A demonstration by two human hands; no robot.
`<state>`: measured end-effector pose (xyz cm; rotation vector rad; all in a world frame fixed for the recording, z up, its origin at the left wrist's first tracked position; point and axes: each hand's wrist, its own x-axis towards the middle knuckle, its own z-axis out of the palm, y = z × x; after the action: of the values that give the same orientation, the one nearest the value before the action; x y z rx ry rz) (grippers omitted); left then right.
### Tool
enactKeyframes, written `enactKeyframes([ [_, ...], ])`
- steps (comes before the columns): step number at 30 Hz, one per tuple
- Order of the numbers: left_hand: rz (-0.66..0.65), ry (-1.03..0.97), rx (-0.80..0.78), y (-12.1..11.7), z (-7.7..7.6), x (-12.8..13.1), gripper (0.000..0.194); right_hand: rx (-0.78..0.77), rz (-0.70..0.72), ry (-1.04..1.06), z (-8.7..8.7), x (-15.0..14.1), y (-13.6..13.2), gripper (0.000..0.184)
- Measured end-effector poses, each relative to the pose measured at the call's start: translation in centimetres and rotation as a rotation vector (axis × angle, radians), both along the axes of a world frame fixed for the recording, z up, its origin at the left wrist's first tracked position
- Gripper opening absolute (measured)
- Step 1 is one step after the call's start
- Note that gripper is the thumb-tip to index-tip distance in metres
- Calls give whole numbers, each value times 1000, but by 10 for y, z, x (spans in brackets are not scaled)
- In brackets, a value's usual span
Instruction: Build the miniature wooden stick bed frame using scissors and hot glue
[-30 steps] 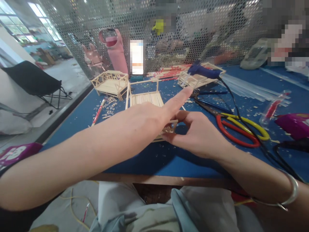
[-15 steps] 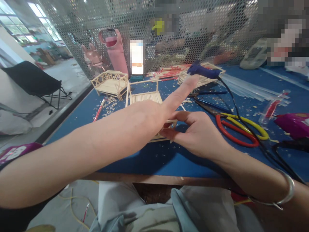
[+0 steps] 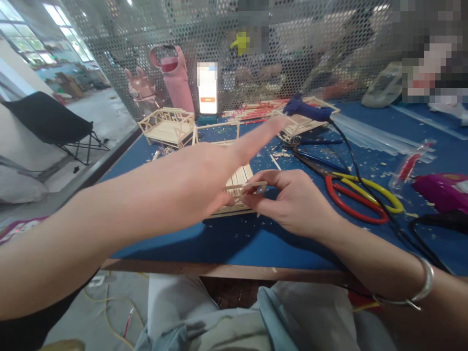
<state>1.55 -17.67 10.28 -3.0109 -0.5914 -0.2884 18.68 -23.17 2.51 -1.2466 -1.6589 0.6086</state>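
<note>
A small model built of thin wooden sticks (image 3: 244,174) lies on the blue tabletop, partly behind my left hand. My right hand (image 3: 292,195) is at its near right side, thumb and fingers pinched on a thin wooden stick (image 3: 259,184) along the front. Whether that stick is fixed to the model I cannot tell. Over the model reaches my left hand (image 3: 208,170), index finger stretched out and slightly blurred, thumb low beside the stick; its other fingers are hidden. Beyond the fingertip a dark blue glue gun (image 3: 307,108) rests on another stick frame (image 3: 292,127).
Pliers with red and yellow handles (image 3: 360,200) lie right, crossed by a black cable (image 3: 353,146). Clear glue sticks (image 3: 380,136) lie behind. Far left stands a finished stick bench (image 3: 168,129), near a lit phone (image 3: 207,90) and a pink bottle holder (image 3: 177,83). Perforated metal closes off the back.
My left hand has drawn back to the left, its index finger moving away from the glue gun. More of the model's slats now show. My right hand keeps its pinch, nearly still.
</note>
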Motion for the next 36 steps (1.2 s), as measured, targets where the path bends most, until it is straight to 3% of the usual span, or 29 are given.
enactKeyframes([
  [3,125,-313,16,-9,-10,-18,74,-36,-6,12,0,0,0,7],
  [6,318,-788,-30,-30,-43,-26,59,-86,-5,35,0,-1,0,9],
  [8,357,-1040,-95,-44,-70,-25,53,-101,-4,49,-1,0,1,11],
  [12,403,-1283,-120,-59,-104,-21,47,-116,20,87,-6,2,3,16],
  [18,438,-1313,-102,-60,-111,-22,41,-69,7,58,-9,6,3,17],
  [23,506,-1017,249,-63,-107,-14,28,-4,-6,7,-8,7,1,16],
  [25,519,-884,311,-63,-103,-7,21,-2,-3,1,-8,7,1,16],
  [30,556,-866,279,-59,-96,8,12,-1,17,-10,-7,7,1,16],
  [36,561,-800,290,-54,-96,8,7,-15,0,-18,-6,7,0,15],
])
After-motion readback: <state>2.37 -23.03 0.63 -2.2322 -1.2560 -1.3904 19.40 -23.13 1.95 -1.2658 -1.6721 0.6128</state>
